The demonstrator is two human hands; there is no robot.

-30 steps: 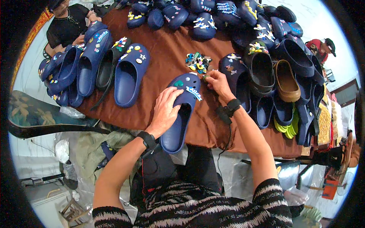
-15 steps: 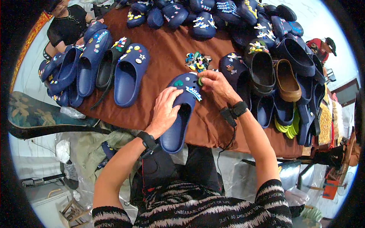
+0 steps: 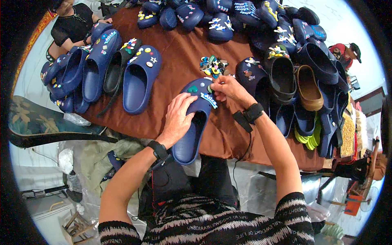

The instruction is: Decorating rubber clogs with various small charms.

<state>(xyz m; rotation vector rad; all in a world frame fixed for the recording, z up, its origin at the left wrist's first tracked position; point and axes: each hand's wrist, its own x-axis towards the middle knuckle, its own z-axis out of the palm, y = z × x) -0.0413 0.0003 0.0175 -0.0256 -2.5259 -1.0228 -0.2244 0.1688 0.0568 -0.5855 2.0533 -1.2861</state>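
Observation:
A navy blue clog lies in front of me, its toe pointing away and its opening toward me. On its upper sit a green heart-like charm, a pale round charm and a blue-and-white lettered charm. My left hand grips the upper's left side, fingers over the top and thumb near the opening. At the right of the toe, my right hand has its fingers pinched together on a small round green charm, which is against the upper. The fingertips partly hide that charm.
Loose colourful charms lie heaped beyond the toe on the brown cloth. Decorated blue clogs line the left; more clogs, including a brown one, crowd the right and far side. One person sits far left, another far right.
My right hand has brought the green charm slightly left, from beside the upper's holes onto the upper. The left hand and the clog have stayed in place.

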